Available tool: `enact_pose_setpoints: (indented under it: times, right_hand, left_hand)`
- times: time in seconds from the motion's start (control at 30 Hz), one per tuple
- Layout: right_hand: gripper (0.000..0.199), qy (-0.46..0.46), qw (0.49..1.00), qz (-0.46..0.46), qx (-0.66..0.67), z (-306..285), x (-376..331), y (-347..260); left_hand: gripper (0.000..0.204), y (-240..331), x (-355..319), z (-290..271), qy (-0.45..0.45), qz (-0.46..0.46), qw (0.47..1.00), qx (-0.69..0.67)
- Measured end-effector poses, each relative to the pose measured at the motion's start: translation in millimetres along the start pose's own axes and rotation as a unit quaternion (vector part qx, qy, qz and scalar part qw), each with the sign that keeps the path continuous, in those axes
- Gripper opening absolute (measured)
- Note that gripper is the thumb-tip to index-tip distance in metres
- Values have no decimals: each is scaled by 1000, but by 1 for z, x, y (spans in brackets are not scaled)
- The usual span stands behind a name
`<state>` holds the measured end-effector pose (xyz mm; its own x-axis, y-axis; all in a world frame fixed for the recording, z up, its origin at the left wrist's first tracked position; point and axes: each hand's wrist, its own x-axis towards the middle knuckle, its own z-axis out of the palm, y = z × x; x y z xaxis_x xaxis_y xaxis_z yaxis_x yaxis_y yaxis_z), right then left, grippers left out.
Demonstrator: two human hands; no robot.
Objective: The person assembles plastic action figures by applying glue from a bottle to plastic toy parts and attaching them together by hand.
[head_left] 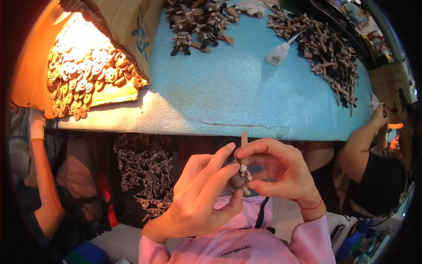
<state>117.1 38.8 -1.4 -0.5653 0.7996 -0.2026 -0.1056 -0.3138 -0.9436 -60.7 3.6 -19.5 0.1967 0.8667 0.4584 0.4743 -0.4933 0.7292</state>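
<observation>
In front of my chest, just off the near edge of the table, I hold a small grey-brown toy figurine [239,180] between both hands. A tan sword-shaped piece [244,140] sticks up from its top. My left hand [193,193] is closed around the figurine's left side, its thumb below and fingers above. From the other side my right hand [285,171] pinches it, index finger by the base of the tan blade and thumb lower down. The fingers hide part of the figurine, so I cannot tell how the blade is joined to it.
Similar figurines lie in piles at the back [198,22] and right [329,53] of the blue table [206,88]. Between them stands a white glue bottle [277,55]. Brightly lit discs [83,79] fill a cardboard box at left. A black crate [116,193] holds more pieces. Other people's arms flank me.
</observation>
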Motion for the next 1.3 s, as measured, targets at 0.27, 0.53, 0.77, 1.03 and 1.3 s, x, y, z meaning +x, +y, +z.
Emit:
enact_pose_setpoints:
  times: [0.27,0.53,0.77,1.03,1.3]
  right_hand:
    - [45,15,999,-15,-34,3,7,9]
    - [48,9,999,-31,-20,0,7,8]
    - [55,8,998,-45,46,0,-1,0]
    - [56,-10,995,-51,80,0,-5,-2]
    - [57,-32,997,-61,46,0,-4,1]
  left_hand:
    - [44,-3,1,3,-25,9,1000,14]
    - [43,-3,3,-1,-30,10,999,6]
    - [44,4,7,-9,-56,14,998,-39]
    - [44,9,7,-11,-62,18,997,-30]
    - [44,8,9,-9,-68,25,997,-35]
